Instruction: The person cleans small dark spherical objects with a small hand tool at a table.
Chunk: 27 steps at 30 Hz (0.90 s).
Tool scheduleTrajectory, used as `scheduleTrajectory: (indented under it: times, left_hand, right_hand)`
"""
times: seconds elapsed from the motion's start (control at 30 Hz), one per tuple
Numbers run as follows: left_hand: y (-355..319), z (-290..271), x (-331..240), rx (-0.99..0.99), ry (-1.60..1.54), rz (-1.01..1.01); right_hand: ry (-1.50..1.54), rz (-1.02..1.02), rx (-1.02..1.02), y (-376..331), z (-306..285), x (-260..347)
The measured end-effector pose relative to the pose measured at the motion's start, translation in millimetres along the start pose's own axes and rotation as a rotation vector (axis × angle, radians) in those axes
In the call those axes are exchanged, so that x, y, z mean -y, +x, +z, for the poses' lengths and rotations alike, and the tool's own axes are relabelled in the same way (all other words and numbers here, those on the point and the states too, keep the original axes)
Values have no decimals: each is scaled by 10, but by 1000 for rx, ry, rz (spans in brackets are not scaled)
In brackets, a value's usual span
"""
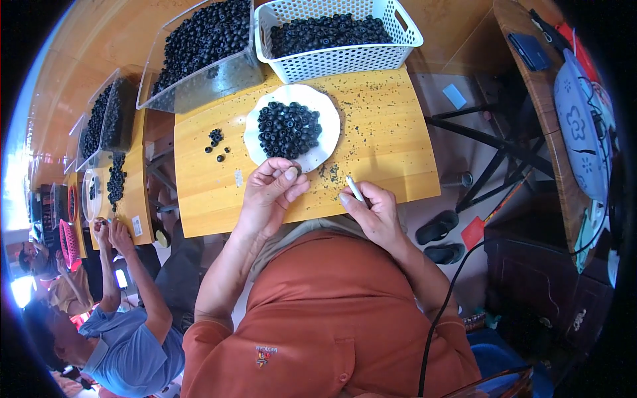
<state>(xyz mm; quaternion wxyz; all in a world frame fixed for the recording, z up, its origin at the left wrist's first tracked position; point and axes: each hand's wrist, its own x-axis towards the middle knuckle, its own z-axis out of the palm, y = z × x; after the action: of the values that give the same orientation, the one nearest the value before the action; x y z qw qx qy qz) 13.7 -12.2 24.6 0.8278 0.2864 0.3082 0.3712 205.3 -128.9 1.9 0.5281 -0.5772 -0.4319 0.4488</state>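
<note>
My left hand (267, 198) is raised just in front of the white scalloped plate (329, 129). Its thumb and fingers pinch a small dark round piece (297, 170), partly covered by the fingertips. On the plate lies a heap of black, round, bead-like pieces (288, 130), some with a hole showing. To the right, my right hand (375, 213) grips a slim white pen-like tool (355, 189), its end pointing up and away from me. The tool is apart from the piece. Several loose black pieces (215, 136) sit left of the plate on the wooden table (206, 192).
Dark crumbs lie scattered right of the plate. At the table's far side stand a clear bin (225, 79) and a white perforated basket (345, 58), both full of black pieces. A co-worker (133, 345) handles pieces at the left table. A black cable (446, 305) runs past my right arm.
</note>
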Motion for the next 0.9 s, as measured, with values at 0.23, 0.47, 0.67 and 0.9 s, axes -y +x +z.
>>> scheduleTrajectory:
  times: [0.23, 0.47, 0.67, 0.9]
  left_hand:
    - [-30, -19, 33, -5, -75, -13]
    - [-48, -98, 125, 44, -198, -67]
    - [-66, -88, 154, 51, -241, -76]
    - [-80, -70, 169, 73, -299, -84]
  right_hand:
    - [-30, 5, 58, 77, 22, 92]
    - [-133, -97, 106, 159, 53, 198]
    - [-155, -265, 113, 217, 146, 304]
    - [-294, -315, 128, 226, 155, 291]
